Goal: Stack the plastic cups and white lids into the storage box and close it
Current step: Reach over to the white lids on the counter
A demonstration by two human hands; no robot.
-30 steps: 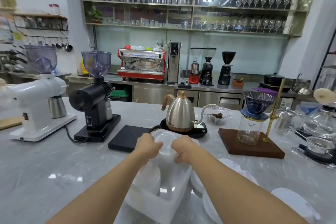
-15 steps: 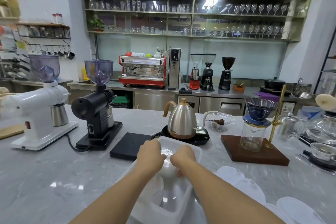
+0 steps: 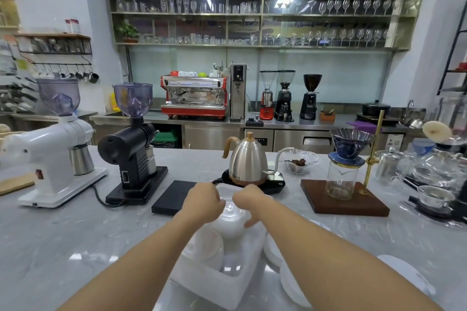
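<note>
Both hands lower since earlier | left hand [image 3: 205, 201], right hand [image 3: 249, 203] fingers grasping cup stack [image 3: 228, 222] | inside storage box [image 3: 214, 288] walls

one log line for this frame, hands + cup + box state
left hand: grips cup | right hand: grips cup | clear plastic cup: inverted, over storage box | box: open | white lids: on counter, right of box

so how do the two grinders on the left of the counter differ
The white grinder has a glossy white body on a white base; the black grinder has a dark ribbed body on a black base. The white grinder stands further left, near the frame edge; the black grinder is closer to the black scale. Both carry a tinted see-through hopper on top and a metal cup under the spout, and both stand upright on the marble counter.
</note>
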